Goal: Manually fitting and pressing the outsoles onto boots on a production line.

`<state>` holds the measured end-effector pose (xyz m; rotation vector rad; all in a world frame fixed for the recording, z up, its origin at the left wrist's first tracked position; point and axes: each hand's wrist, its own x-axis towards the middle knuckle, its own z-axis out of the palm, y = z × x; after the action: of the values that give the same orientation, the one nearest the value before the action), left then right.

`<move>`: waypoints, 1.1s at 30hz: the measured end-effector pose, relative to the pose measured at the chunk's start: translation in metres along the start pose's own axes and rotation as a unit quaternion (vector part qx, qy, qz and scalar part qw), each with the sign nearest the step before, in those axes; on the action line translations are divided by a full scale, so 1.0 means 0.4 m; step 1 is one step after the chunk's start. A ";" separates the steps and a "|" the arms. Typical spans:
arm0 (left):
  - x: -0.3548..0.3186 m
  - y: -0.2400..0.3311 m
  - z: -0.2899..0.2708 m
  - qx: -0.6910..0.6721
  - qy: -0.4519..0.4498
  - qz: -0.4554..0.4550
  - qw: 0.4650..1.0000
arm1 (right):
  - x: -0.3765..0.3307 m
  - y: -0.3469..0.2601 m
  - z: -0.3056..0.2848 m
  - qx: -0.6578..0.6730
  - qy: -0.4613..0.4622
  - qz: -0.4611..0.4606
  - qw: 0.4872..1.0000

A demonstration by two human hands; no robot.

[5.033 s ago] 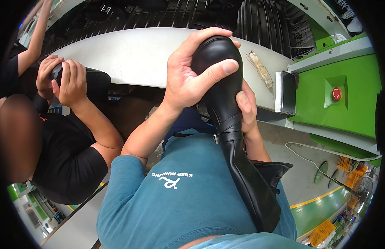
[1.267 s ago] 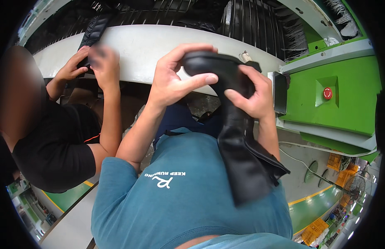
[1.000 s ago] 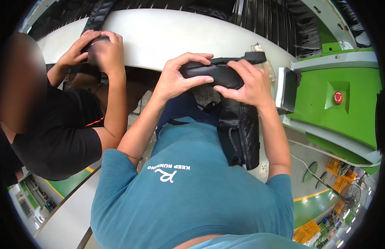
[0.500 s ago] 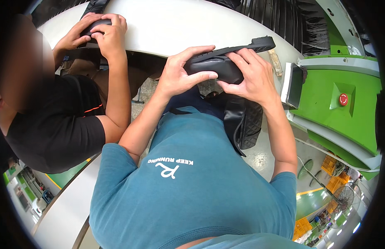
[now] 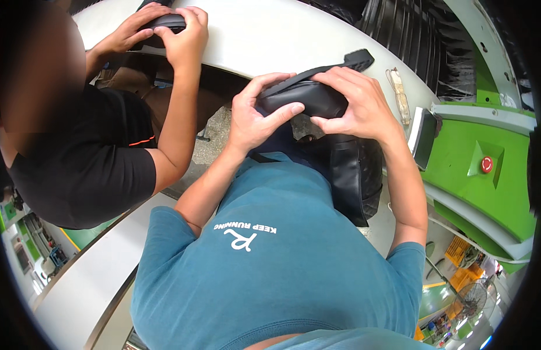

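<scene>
A black boot (image 5: 340, 157) lies across my lap against my teal shirt, its foot part turned up at the edge of the white curved workbench (image 5: 264, 35). My left hand (image 5: 259, 116) grips the toe end of the foot from the left. From the right, my right hand (image 5: 355, 102) presses on the sole edge, whose thin black strip sticks out past my fingers. The boot's shaft hangs down below my right forearm.
To my left a person in a black shirt holds another dark shoe part (image 5: 165, 23) on the bench with both hands. A small pale tool (image 5: 399, 93) lies on the bench. A green machine housing with a red button (image 5: 486, 164) stands at the right.
The boot came down from upright in front of me to lying across my lap. Both hands shifted onto its foot end at the bench edge. The neighbour's hands moved up the bench.
</scene>
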<state>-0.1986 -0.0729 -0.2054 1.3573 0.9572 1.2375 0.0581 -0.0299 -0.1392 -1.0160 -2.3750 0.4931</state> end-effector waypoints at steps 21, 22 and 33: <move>-0.013 0.005 0.026 -0.019 0.031 0.014 0.999 | -0.171 0.047 -0.065 0.145 0.193 0.239 0.941; -0.012 0.007 0.026 -0.021 0.034 0.011 0.999 | -0.201 0.054 -0.072 0.146 0.205 0.270 0.929; 0.013 0.006 0.032 -0.079 0.120 -0.020 0.989 | -0.456 -0.036 -0.066 0.519 0.113 0.311 0.788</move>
<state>-0.1854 -0.0703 -0.2015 1.0782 1.0230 1.4368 0.1735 -0.1719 -0.1666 -1.1336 -1.1172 1.5753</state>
